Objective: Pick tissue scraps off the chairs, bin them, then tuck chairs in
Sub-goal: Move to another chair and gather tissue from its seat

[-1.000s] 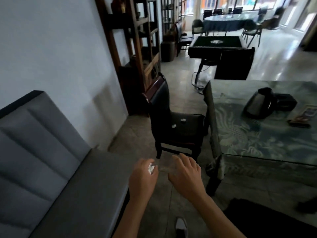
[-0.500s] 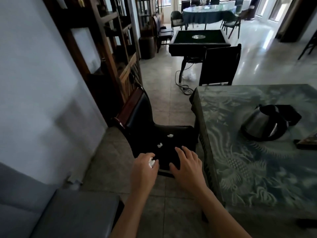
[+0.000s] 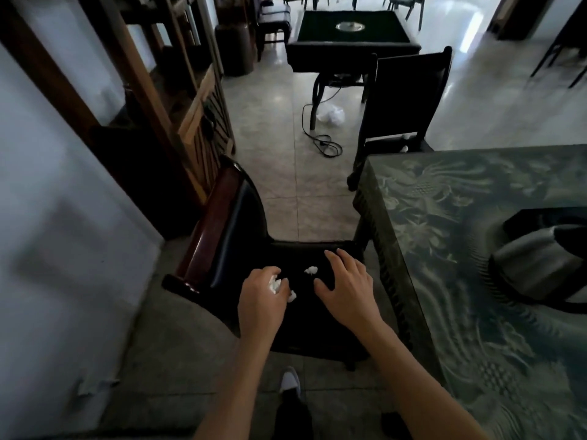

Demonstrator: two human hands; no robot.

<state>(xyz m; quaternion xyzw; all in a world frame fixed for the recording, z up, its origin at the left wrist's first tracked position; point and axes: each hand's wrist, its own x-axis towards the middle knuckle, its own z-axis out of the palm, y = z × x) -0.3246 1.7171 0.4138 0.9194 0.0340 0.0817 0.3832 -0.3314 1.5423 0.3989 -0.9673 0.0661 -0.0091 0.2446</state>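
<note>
Head view looks down on 2 white tissue scraps on a dark chair seat (image 3: 317, 312). 1 scrap (image 3: 311, 270) lies loose near the middle of the seat, between the 2 hands. Another scrap (image 3: 291, 296) sits just at the fingertips of the left hand (image 3: 262, 300), which is curled around a wad of tissue (image 3: 274, 284) already gathered, probably so everything goes to the bin in 1 trip. Whether that hand touches the lower scrap, I cannot tell. The right hand (image 3: 347, 289) is spread with fingers loosely apart, holding nothing, hovering over the seat just right of the loose scrap, likely ready to pick it up. The chair stands pulled out from the counter (image 3: 444, 236), which wears a green patterned cloth and carries a dark kettle (image 3: 540, 268). A second dark chair (image 3: 409, 100) at the counter's far end also shows small white scraps (image 3: 405, 144) on its seat. No bin is visible, and no readable writing or labels.
</note>
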